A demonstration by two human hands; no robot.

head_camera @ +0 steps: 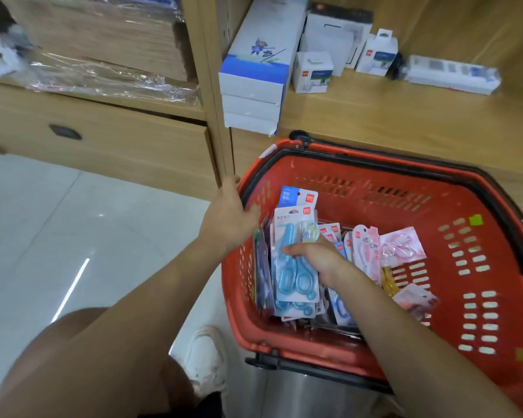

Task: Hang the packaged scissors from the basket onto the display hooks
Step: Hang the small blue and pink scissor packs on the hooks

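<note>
A red plastic basket [480,267] stands in front of the wooden shelf unit, holding several packaged scissors. My right hand [317,257] reaches into the basket and grips a stack of packs; the front one holds blue scissors [295,257] on a white card. Pink scissor packs [399,247] lie further right in the basket. My left hand [228,218] holds the basket's left rim, fingers curled over the edge. No display hooks are in view.
The wooden shelf [390,116] behind the basket carries stacked white and blue boxes [254,73] and small white product boxes [313,72]. A drawer with a dark handle [65,132] sits to the left. The basket rests on a metal bin [314,396]. White tiled floor lies left.
</note>
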